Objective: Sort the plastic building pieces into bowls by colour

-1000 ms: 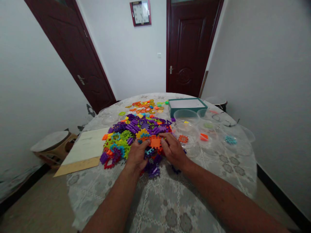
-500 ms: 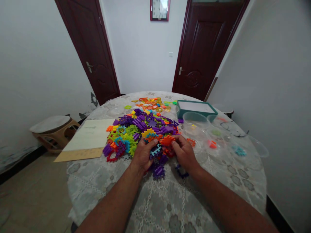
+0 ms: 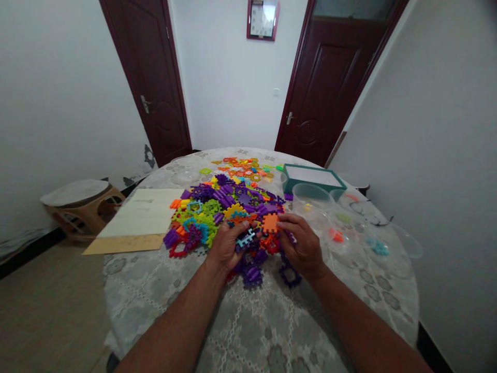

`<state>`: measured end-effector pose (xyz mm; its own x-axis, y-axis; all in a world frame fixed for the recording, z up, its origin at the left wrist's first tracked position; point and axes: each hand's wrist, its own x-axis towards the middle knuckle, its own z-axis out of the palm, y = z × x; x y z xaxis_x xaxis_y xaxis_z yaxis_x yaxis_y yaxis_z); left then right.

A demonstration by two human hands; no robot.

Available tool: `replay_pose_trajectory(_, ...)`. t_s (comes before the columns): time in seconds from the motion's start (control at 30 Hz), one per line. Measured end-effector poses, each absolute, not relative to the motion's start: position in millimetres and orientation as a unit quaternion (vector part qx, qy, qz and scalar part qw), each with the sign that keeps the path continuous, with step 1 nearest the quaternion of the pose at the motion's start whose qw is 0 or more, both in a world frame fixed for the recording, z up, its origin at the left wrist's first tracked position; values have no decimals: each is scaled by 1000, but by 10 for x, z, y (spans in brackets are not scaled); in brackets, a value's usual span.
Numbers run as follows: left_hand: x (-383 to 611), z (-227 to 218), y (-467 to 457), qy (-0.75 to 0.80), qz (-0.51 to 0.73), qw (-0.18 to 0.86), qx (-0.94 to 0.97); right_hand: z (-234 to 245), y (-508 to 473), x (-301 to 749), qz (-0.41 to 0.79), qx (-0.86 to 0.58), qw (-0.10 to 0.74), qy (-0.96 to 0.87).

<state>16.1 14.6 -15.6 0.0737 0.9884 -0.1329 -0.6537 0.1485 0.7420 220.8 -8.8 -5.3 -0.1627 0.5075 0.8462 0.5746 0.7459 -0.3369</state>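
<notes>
Between the thumb and fingers of my right hand (image 3: 303, 243) is an orange square building piece (image 3: 270, 223) with notched edges, its flat face toward me. My left hand (image 3: 228, 242) pinches a light blue notched piece (image 3: 246, 238) at the near side of the pile. Under and beyond both hands lies a heap of plastic interlocking pieces (image 3: 209, 207) in purple, green, yellow, blue and red. A red piece (image 3: 269, 243) sits just below the orange one. Close to my right wrist, a dark purple ring-shaped piece (image 3: 290, 276) lies on the cloth.
Clear plastic tubs (image 3: 312, 196) stand on the right, some with a few pieces inside. Behind them is a green-edged box (image 3: 313, 177). A paper sheet (image 3: 135, 215) lies at the left. More orange and yellow pieces (image 3: 240, 167) are spread at the back of the round table.
The orange piece in my right hand has turned and now shows its square face. My right hand has shifted slightly right. My left hand still holds the light blue piece, which is tilted a little differently.
</notes>
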Motion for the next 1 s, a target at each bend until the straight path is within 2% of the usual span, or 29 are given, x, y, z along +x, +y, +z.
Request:
replay_pose_trajectory(0.13,158,-156,145,337,587,682,279,117,7,2494,-100,-402,531,-739)
replay_pose_trajectory(0.27,176,-139,128,333,542,710,302,319,100,3033,-187,-546,506,-640)
replay_pose_trajectory(0.43,218,-112,75,324,529,724,300,310,81,3678,-223,-736,363,-527)
replay_pose_trajectory(0.53,234,-108,62,326,527,726,296,231,82,3805,-214,-791,291,-493)
replay_pose_trajectory(0.6,236,-117,62,328,525,728,296,218,105,3726,-220,-771,309,-512)
replay_pose_trajectory(0.67,233,-134,62,326,520,730,299,241,117,3517,-218,-710,365,-562)
replay_pose_trajectory(0.8,229,-152,45,321,512,734,309,271,26,2860,-110,-553,450,-693)
replay_pose_trajectory(1.0,259,-125,3,305,488,747,333,56,-139,2145,70,-443,434,-782)
